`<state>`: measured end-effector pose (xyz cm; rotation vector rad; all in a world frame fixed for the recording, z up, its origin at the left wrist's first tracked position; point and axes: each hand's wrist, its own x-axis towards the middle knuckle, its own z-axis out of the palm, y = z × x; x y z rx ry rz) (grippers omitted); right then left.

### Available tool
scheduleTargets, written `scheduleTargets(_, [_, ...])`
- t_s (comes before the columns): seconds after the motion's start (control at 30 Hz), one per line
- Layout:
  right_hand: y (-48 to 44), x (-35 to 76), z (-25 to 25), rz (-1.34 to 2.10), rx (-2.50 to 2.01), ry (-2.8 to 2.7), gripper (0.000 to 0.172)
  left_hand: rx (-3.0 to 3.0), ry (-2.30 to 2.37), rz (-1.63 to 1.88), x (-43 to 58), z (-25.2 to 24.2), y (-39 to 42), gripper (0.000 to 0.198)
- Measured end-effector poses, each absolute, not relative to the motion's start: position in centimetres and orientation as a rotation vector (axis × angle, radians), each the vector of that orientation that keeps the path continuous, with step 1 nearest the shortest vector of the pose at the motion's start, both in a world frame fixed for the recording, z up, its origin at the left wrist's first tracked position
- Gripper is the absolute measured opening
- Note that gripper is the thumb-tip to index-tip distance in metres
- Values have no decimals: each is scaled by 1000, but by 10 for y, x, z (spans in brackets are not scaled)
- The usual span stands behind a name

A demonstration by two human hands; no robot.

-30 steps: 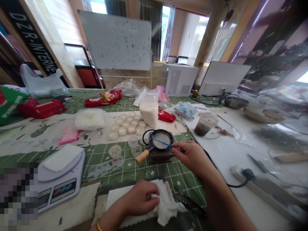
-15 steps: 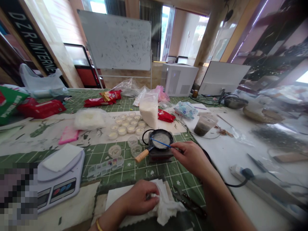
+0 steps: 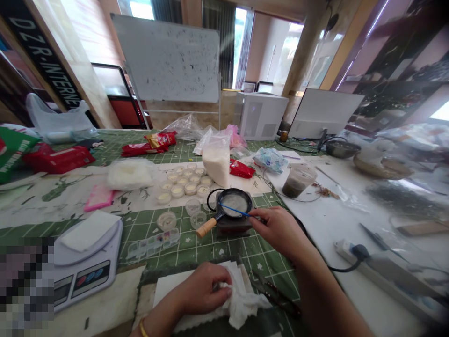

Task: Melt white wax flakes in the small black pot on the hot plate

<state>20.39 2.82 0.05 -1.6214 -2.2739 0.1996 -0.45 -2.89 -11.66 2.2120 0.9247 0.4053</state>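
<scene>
Okay, our right grip point(image 3: 277, 231) pinches a thin blue stick point(image 3: 235, 211) over a round, wood-handled black pan point(image 3: 243, 194); our left grip point(image 3: 199, 290) presses together on crumpled white tissue point(image 3: 242, 304).

1. Centre: small pan point(image 3: 220, 201), matt black metal, with a smooth varnished wooden handle point(image 3: 206, 227).
2. Centre: thin blue stick point(image 3: 234, 211), smooth, apparently plastic.
3. 6 o'clock: paper tissue point(image 3: 242, 299), soft, matt, crumpled.
4. 8 o'clock: kitchen scale point(image 3: 86, 276), smooth white plastic.
5. 9 o'clock: cutting mat point(image 3: 147, 229), matt green plastic.
</scene>
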Motion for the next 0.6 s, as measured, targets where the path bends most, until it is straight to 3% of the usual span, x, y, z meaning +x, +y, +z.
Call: scheduleTargets(0.6, [30,203,-2,164,-1648,-2267,25,2209,932,396,-4,-115,-29,15])
